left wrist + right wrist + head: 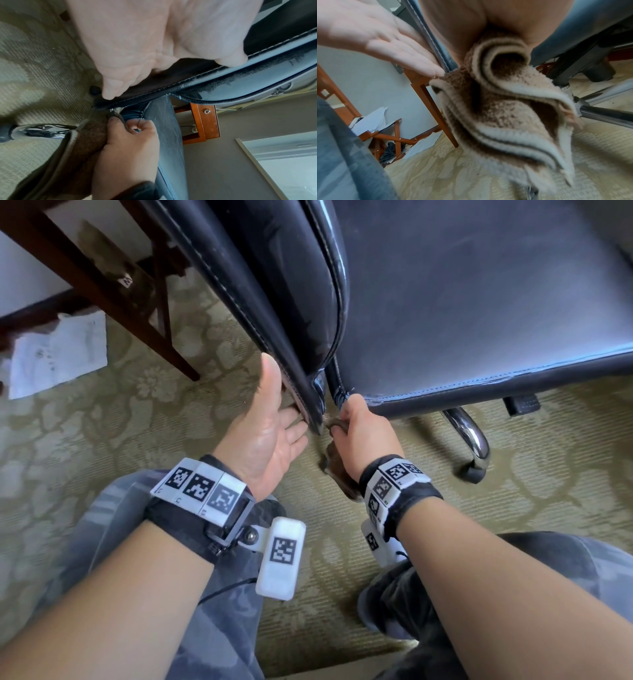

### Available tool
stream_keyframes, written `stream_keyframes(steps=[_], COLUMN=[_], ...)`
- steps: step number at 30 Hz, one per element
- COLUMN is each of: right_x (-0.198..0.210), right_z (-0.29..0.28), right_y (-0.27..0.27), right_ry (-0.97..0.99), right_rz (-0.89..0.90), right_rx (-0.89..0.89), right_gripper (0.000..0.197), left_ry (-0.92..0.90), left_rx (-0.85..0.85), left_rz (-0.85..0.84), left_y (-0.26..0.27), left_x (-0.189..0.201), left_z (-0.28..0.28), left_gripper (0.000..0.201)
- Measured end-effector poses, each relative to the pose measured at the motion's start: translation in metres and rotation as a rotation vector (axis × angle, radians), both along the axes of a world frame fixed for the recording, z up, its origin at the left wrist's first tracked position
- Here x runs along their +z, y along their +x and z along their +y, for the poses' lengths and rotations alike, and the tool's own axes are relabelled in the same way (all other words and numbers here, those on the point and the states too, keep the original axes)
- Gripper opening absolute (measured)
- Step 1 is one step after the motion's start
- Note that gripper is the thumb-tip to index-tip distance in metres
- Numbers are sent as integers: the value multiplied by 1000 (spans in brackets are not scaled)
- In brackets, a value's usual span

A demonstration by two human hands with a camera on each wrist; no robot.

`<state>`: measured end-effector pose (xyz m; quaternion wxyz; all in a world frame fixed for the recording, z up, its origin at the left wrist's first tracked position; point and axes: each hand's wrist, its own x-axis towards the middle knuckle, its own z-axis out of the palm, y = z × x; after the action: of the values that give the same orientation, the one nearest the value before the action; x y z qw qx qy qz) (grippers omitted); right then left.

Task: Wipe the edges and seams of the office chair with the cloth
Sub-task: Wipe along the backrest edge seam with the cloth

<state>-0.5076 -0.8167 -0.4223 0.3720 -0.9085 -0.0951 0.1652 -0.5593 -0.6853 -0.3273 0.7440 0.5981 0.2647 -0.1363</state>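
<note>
The black leather office chair fills the top of the head view, backrest (274, 285) on the left and seat (479, 302) on the right. My left hand (277, 412) is open, its straight fingers lying behind the backrest's lower stitched edge (240, 83) and the thumb pointing up along it. My right hand (359, 429) grips a bunched brown cloth (342, 477) and holds it at the gap where the seat corner meets the backrest. Most of the cloth (505, 115) hangs below the fist in folds. In the left wrist view the right hand's (130, 142) thumb pinches the cloth (82, 146) against the seat seam.
Dark wooden table legs (113, 285) stand at the left, with crumpled paper (58, 354) on the patterned carpet (102, 422). The chair's chrome base leg (469, 433) and caster (474, 474) lie to the right of my right hand. My knees (222, 611) are close below.
</note>
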Motion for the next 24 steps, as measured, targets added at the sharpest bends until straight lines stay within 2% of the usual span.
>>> stream_keyframes(steps=[6, 17, 24], right_x=[-5, -11, -1], right_z=[9, 10, 13], right_y=[2, -9, -3], right_ry=[8, 293, 373], right_rz=[15, 152, 156], right_rx=[6, -147, -189], right_gripper=[16, 23, 25], left_ry=[49, 79, 112], left_rx=[-16, -41, -66], left_rz=[7, 30, 49], left_y=[3, 3, 2], left_x=[-2, 1, 7], left_z=[5, 8, 7], left_gripper=[158, 151, 152])
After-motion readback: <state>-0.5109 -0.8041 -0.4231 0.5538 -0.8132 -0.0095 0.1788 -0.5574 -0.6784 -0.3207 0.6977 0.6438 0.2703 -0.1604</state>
